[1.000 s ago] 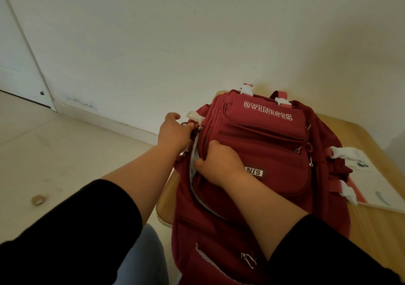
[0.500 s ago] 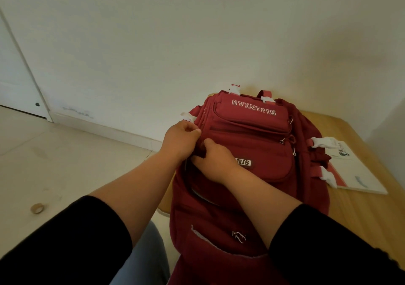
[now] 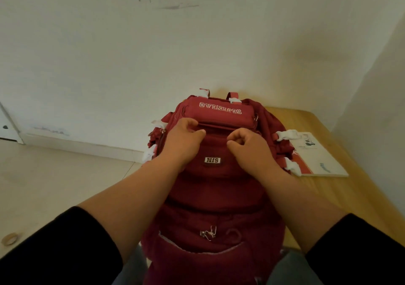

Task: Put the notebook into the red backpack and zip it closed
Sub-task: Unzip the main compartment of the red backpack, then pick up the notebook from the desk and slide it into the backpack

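The red backpack (image 3: 212, 192) lies face up on the wooden table (image 3: 341, 188), its top toward the wall and its lower end hanging toward me. My left hand (image 3: 183, 141) rests on the left of the front pocket, fingers curled onto the fabric. My right hand (image 3: 249, 148) sits on the right of the same pocket, fingers bent and pinching the fabric. The notebook (image 3: 317, 157), white with a red strip, lies flat on the table just right of the backpack, touching its side strap.
A white wall (image 3: 197, 43) stands close behind the table. Pale floor tiles (image 3: 54, 186) spread to the left, with a roll of tape (image 3: 9, 238) lying on them. A door frame edge (image 3: 8, 129) shows at far left.
Both hands have moved from the backpack's left side zipper to the middle of its front pocket. The view has shifted so the backpack sits centred.
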Tool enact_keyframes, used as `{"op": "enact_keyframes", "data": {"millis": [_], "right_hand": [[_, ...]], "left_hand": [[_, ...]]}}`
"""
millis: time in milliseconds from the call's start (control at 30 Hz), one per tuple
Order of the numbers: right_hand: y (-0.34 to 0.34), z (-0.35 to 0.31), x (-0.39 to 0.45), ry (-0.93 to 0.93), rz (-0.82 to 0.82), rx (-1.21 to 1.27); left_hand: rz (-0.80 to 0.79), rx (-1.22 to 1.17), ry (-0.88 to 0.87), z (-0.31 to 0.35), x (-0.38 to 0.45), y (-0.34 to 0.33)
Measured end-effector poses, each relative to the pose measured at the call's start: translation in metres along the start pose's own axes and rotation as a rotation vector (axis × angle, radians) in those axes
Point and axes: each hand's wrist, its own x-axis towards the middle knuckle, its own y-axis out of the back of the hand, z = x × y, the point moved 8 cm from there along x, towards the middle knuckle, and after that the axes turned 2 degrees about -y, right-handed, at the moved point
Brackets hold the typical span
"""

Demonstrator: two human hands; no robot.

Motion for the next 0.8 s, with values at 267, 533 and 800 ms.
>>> {"op": "enact_keyframes", "data": {"millis": [267, 533, 800], "right_hand": [[0.049, 0.050, -0.005, -0.176, 0.131, 0.051], [0.110, 0.094, -0.013, -0.270, 0.298, 0.032], [0.137, 0.146, -0.017, -0.404, 0.252, -0.212]], "left_hand": [[-0.213, -0.141, -0.024, 0.039, -0.017, -0.078], [-0.433, -0.260, -0.001, 0.063, -0.042, -0.145], [-0.654, -0.308, 0.032, 0.070, -0.071, -0.199]]}}
